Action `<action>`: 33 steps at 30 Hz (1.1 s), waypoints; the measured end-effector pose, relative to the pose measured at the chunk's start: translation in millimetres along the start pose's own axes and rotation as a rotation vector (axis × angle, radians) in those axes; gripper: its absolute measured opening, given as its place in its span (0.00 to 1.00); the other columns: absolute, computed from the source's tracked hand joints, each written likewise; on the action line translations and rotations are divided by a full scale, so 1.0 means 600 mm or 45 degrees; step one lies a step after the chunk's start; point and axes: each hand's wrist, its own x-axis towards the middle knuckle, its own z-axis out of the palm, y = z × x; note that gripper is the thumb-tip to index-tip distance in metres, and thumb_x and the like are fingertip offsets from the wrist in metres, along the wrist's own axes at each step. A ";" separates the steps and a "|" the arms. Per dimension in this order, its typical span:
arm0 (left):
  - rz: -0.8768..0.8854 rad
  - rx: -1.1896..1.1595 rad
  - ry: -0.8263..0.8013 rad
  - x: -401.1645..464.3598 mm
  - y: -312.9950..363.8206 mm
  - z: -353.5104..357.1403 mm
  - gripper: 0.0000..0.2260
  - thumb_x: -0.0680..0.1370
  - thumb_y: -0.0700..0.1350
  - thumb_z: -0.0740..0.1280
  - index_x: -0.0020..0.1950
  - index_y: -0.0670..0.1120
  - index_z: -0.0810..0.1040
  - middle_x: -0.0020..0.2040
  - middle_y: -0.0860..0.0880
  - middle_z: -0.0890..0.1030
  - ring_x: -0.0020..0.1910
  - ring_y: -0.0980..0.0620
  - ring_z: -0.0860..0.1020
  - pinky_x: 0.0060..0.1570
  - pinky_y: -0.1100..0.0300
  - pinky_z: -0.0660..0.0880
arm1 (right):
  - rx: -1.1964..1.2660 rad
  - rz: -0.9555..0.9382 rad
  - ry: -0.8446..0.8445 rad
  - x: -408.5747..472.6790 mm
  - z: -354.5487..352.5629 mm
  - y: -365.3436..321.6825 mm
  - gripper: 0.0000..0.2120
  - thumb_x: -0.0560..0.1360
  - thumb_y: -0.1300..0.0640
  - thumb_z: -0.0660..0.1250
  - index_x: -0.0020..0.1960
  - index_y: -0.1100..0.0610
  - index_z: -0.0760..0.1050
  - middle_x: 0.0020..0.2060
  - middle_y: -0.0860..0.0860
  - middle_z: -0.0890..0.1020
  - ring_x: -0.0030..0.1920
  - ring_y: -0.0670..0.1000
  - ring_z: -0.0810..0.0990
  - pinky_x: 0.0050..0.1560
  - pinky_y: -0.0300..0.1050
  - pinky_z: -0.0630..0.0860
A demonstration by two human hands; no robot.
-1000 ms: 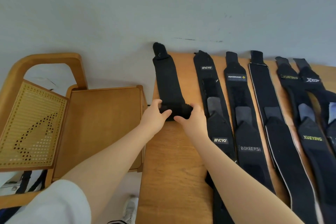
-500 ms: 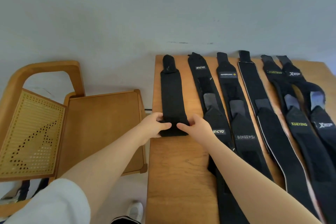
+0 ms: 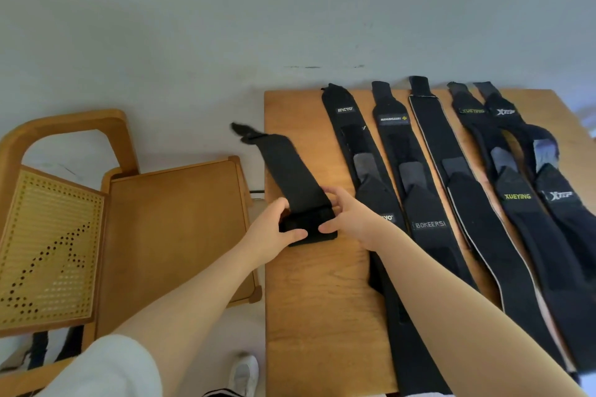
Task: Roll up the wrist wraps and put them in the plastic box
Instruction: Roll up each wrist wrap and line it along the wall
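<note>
Both hands grip the rolled end of a black wrist wrap (image 3: 292,171) at the left edge of a wooden worktop (image 3: 319,300). The left hand (image 3: 274,232) and right hand (image 3: 351,219) pinch the roll from either side, thumbs on the near face. The wrap's unrolled length slants away to the left, its tip hanging past the worktop's edge. Five more wraps lie flat to the right. A wooden chair (image 3: 167,219) stands beside the worktop.

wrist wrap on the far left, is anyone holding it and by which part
Yes. Both hands, left and right, grip the black wrist wrap at its rolled near end, one at each side of the roll.
</note>
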 end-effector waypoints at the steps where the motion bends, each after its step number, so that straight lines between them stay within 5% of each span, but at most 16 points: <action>1: 0.010 -0.021 -0.009 -0.002 -0.002 0.002 0.22 0.75 0.46 0.70 0.66 0.51 0.67 0.61 0.58 0.74 0.61 0.58 0.72 0.51 0.71 0.69 | -0.009 0.002 -0.007 0.000 0.000 -0.003 0.39 0.70 0.71 0.70 0.73 0.49 0.58 0.63 0.52 0.73 0.59 0.51 0.75 0.53 0.44 0.76; 5: 0.053 0.136 0.046 0.001 -0.006 0.003 0.21 0.75 0.48 0.70 0.65 0.49 0.66 0.61 0.54 0.76 0.57 0.56 0.75 0.52 0.62 0.74 | -0.142 0.003 0.039 0.006 0.006 -0.011 0.36 0.71 0.69 0.70 0.72 0.53 0.57 0.66 0.52 0.69 0.63 0.52 0.70 0.58 0.46 0.72; 9: 0.077 0.274 0.073 -0.001 -0.002 0.005 0.22 0.76 0.48 0.69 0.64 0.47 0.62 0.60 0.51 0.75 0.56 0.51 0.76 0.49 0.60 0.74 | 0.248 0.018 0.100 0.016 0.005 -0.019 0.38 0.71 0.63 0.72 0.75 0.52 0.56 0.68 0.53 0.70 0.69 0.55 0.67 0.68 0.52 0.64; 14: 0.058 0.200 0.078 -0.006 -0.004 0.019 0.25 0.76 0.47 0.69 0.66 0.46 0.58 0.64 0.48 0.75 0.58 0.49 0.77 0.54 0.55 0.76 | 0.399 0.002 0.103 0.021 0.016 -0.030 0.14 0.72 0.53 0.72 0.57 0.53 0.78 0.54 0.53 0.82 0.58 0.57 0.79 0.63 0.59 0.73; 21: 0.050 0.077 0.205 -0.005 0.004 0.033 0.30 0.77 0.45 0.67 0.75 0.50 0.55 0.68 0.51 0.71 0.66 0.51 0.71 0.60 0.58 0.69 | 0.189 -0.264 0.134 -0.013 -0.008 -0.046 0.14 0.74 0.64 0.68 0.59 0.56 0.77 0.54 0.50 0.82 0.57 0.49 0.78 0.59 0.46 0.74; 25: 0.207 0.243 0.244 0.001 -0.006 0.041 0.23 0.79 0.42 0.63 0.73 0.54 0.64 0.66 0.53 0.72 0.65 0.51 0.71 0.60 0.57 0.71 | -0.010 -0.206 0.207 -0.057 -0.024 0.009 0.09 0.76 0.72 0.62 0.47 0.60 0.76 0.41 0.51 0.78 0.44 0.45 0.75 0.43 0.32 0.72; 27: 0.268 0.331 0.225 -0.002 -0.011 0.043 0.22 0.80 0.39 0.61 0.73 0.52 0.66 0.67 0.51 0.70 0.65 0.50 0.71 0.58 0.58 0.72 | -0.113 -0.288 0.066 -0.070 -0.019 0.047 0.14 0.76 0.76 0.58 0.55 0.66 0.77 0.52 0.56 0.79 0.54 0.50 0.77 0.54 0.33 0.73; 29: 0.340 0.444 0.188 -0.007 -0.015 0.040 0.24 0.80 0.39 0.60 0.75 0.52 0.62 0.70 0.48 0.67 0.65 0.49 0.70 0.58 0.58 0.71 | -0.279 -0.341 -0.035 -0.087 -0.011 0.060 0.18 0.76 0.73 0.61 0.63 0.60 0.75 0.66 0.51 0.72 0.67 0.50 0.71 0.68 0.40 0.67; 33: 0.480 0.704 0.108 -0.011 -0.019 0.026 0.27 0.79 0.39 0.64 0.76 0.49 0.59 0.77 0.47 0.56 0.63 0.45 0.73 0.55 0.54 0.74 | -0.879 -0.391 -0.062 -0.098 -0.013 0.050 0.30 0.74 0.77 0.54 0.66 0.51 0.75 0.74 0.42 0.62 0.73 0.44 0.60 0.73 0.40 0.57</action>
